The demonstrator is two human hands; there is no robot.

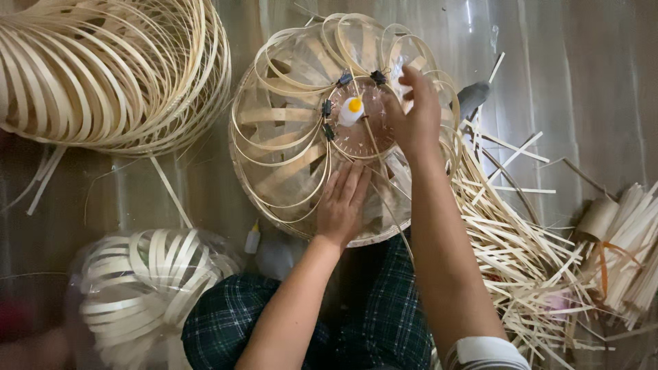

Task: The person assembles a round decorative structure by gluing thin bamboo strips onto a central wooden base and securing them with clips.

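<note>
A round bamboo-strip lampshade frame (288, 137) lies in front of my knees, its curved strips looping out from a central ring (360, 116). Small black clips (327, 108) hold strips to the ring. A small white glue bottle with an orange tip (351, 109) rests inside the ring. My left hand (341, 202) lies flat, fingers together, on the near side of the frame. My right hand (415, 113) reaches over the ring's far right edge, fingers pinching a strip end there.
A large finished bamboo shade (110, 68) sits at the top left, and another in clear plastic (147, 288) at the bottom left. Loose bamboo strips (521, 240) pile up on the right beside a bundle (630, 240). A second glue bottle (253, 238) stands near my knee.
</note>
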